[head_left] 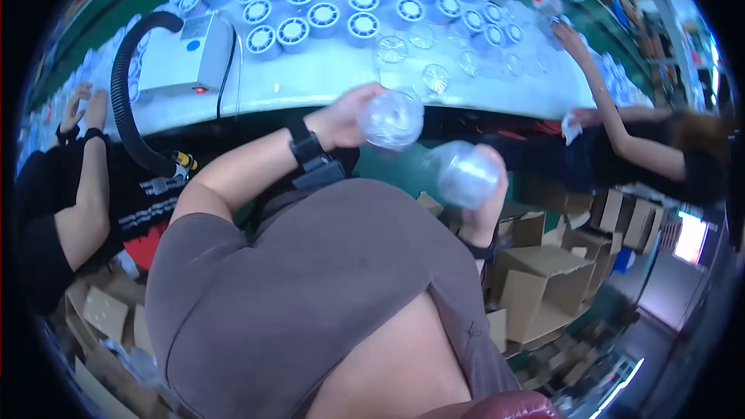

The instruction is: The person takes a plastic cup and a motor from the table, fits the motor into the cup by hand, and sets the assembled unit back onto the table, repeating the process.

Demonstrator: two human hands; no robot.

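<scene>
My left hand reaches over the near edge of the table, fingers closed on a clear plastic dome cover. Lower and to the right, my right hand grips another clear rounded plastic piece, smeared by motion. The two pieces are close together but apart. On the white table beyond lie several loose clear plastic covers. Behind them stand many white round units with spoked tops in rows.
A white box-shaped machine with a black corrugated hose stands on the table at left. Co-workers' arms reach in at left and right. Open cardboard boxes stand behind me at right.
</scene>
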